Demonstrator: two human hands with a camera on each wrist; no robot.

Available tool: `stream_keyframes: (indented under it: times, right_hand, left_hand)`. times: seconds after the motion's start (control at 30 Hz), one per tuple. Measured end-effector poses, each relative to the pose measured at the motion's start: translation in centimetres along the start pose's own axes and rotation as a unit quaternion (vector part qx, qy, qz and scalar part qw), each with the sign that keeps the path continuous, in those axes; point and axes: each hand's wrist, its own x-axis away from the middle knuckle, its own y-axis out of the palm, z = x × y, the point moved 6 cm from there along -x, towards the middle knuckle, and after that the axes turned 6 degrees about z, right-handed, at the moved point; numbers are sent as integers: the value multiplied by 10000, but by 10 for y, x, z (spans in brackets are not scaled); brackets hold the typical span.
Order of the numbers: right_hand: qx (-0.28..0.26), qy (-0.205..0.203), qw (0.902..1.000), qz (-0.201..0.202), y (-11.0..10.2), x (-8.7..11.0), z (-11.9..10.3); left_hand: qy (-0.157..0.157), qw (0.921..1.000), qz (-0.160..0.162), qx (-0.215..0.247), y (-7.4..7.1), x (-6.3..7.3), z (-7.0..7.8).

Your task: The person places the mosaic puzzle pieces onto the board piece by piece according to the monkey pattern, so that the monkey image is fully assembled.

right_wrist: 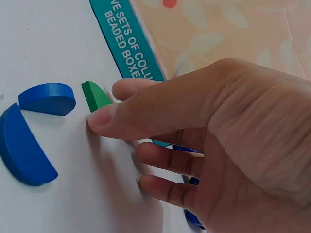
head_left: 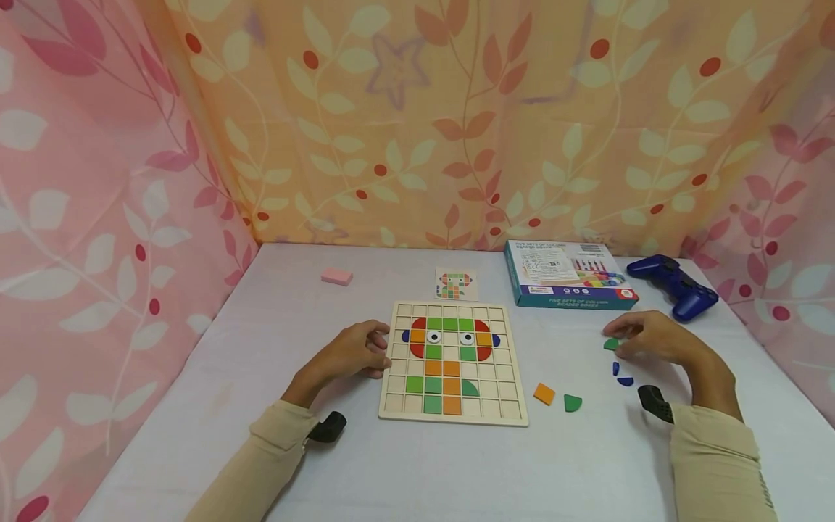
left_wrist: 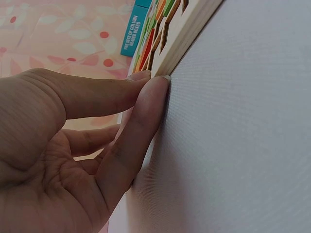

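A wooden grid board lies on the table, with red, orange, green and blue pieces set in its cells and two eye pieces. My left hand pinches the board's left edge between thumb and finger; in the left wrist view the fingertips meet at the wooden rim. Off to the right, my right hand holds a green quarter-round piece between thumb and index finger, the thumb tip covering part of it. Two blue half-round pieces lie close to that hand. An orange square and another green quarter-round lie beside the board.
Behind the board lies a small pattern card. A flat teal and white box and a blue game controller are at the back right. A pink block sits back left. Floral cloth encloses the table.
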Motion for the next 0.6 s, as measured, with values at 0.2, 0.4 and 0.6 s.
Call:
stream_keyframes:
  times: [0.2, 0.4, 0.6]
  right_hand:
    - [103, 135, 9999, 14, -1, 0, 1]
    - [156, 186, 9997, 23, 0, -3, 1]
    - [75, 146, 9998, -83, 4, -3, -6]
  left_hand:
    - [-31, 10000, 10, 26, -1, 1, 0]
    - [7, 10000, -7, 28, -1, 1, 1]
    - [38, 10000, -19, -40, 0, 1, 1]
